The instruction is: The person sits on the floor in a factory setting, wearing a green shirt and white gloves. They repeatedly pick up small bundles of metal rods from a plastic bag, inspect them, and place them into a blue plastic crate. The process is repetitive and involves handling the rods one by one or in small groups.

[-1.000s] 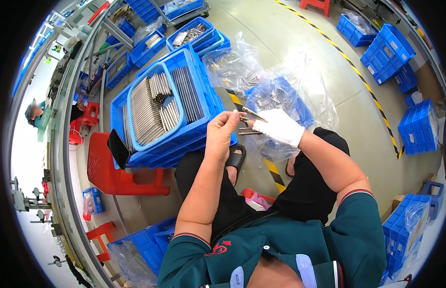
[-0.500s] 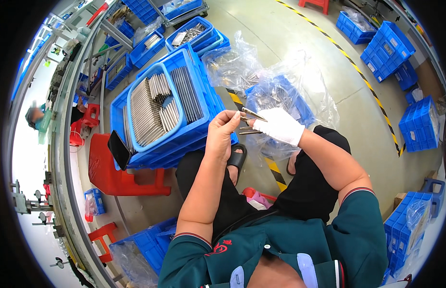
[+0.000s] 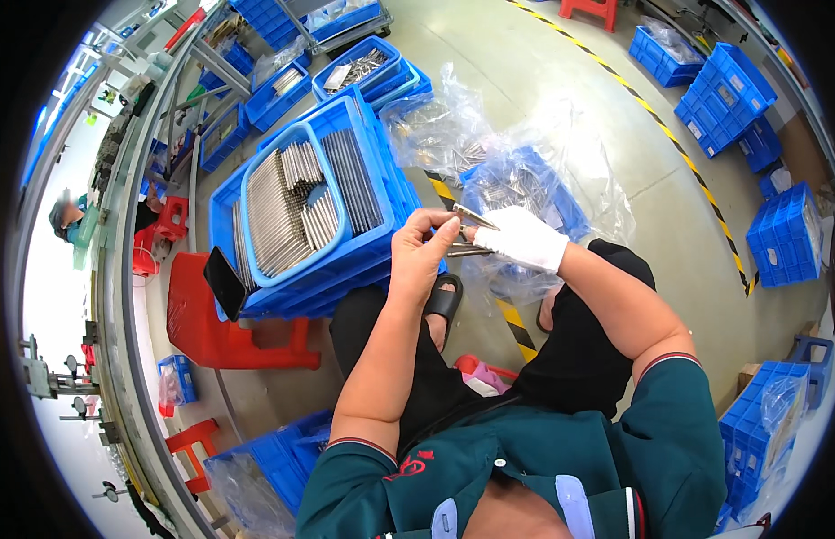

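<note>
Rods [image 3: 477, 217] clutched in gloved R hand [image 3: 525, 239]; L hand [image 3: 421, 246] adj., grip unclear.

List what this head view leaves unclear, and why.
Head view:
Rods in right hand: full number hidden by the grip.
Right foot: mostly hidden by trousers.
Metal pieces under plastic bag: blurred by its glare, too small to count.
Far red stool: cut off by top edge.

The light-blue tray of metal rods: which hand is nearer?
Left. The bare left hand is to the right of the tray, not touching; the gloved right hand is farther right.
</note>
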A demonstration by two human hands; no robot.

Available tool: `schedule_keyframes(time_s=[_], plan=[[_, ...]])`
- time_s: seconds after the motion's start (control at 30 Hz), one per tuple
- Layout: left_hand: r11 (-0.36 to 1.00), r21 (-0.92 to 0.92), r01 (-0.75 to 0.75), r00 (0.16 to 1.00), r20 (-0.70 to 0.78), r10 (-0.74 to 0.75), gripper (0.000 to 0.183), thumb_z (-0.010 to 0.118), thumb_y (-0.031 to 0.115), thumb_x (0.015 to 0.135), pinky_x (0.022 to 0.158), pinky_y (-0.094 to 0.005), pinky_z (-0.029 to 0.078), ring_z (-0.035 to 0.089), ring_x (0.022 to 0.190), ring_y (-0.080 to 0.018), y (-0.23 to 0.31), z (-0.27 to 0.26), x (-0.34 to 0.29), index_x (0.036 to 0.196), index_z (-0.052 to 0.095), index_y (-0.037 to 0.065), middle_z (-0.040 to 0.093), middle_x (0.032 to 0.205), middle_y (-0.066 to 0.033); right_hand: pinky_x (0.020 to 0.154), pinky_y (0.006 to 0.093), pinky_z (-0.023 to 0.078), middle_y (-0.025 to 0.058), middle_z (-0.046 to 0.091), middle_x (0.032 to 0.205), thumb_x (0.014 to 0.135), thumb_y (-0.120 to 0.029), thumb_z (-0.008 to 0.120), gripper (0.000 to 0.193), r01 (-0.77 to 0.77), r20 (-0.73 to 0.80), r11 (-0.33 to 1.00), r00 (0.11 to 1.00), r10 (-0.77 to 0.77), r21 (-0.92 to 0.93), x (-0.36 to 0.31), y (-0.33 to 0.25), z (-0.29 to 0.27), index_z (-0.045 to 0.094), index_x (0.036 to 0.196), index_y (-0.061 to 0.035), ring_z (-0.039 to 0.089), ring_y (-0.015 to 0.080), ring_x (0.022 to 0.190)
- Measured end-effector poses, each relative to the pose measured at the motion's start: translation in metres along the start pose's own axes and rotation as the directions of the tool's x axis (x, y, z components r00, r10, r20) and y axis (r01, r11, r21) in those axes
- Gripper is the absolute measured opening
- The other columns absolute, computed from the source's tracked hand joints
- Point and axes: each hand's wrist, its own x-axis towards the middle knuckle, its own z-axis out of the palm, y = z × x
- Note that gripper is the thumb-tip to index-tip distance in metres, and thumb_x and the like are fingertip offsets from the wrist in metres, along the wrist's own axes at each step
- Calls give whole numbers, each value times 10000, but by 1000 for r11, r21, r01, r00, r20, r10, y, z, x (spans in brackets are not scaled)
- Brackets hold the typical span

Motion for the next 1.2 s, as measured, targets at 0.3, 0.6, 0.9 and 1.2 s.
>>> schedule_keyframes(time_s=[0.3, 0.6, 0.9, 1.2], plan=[[998, 26, -60, 991, -118, 63, 140, 695, 132, 831, 587, -204, 368, 472, 672, -53, 12, -5, -1, 862, 660, 0, 583, 746, 16, 493, 275, 357, 25, 516, 610, 890, -448, 556, 449, -159, 177, 967, 976, 125, 198, -10, -13, -16, 617, 775, -18, 434, 91, 544], [954, -284, 96, 995, 40, -89, 156, 666, 164, 863, 610, -204, 362, 468, 662, -50, 6, 0, 0, 858, 650, 8, 575, 724, 20, 457, 249, 338, 11, 534, 599, 923, -394, 526, 427, -204, 271, 921, 956, 115, 331, -14, -18, -10, 624, 782, -3, 412, 65, 498], [991, -89, 95, 995, 40, -92, 174, 716, 152, 813, 649, -214, 396, 505, 685, -56, 22, -3, -2, 851, 657, -7, 611, 750, -6, 518, 319, 392, 70, 531, 566, 894, -506, 509, 537, -21, 188, 998, 982, 9, 62, -9, -12, -6, 630, 730, -9, 470, 147, 538], [982, -58, 178, 980, 99, -172, 177, 722, 144, 803, 664, -219, 422, 529, 697, -62, 23, -8, -2, 858, 666, -15, 633, 761, -26, 574, 350, 397, 112, 549, 616, 881, -530, 507, 565, -36, 202, 999, 979, 41, -25, -7, -10, -3, 623, 756, 9, 506, 200, 593]])
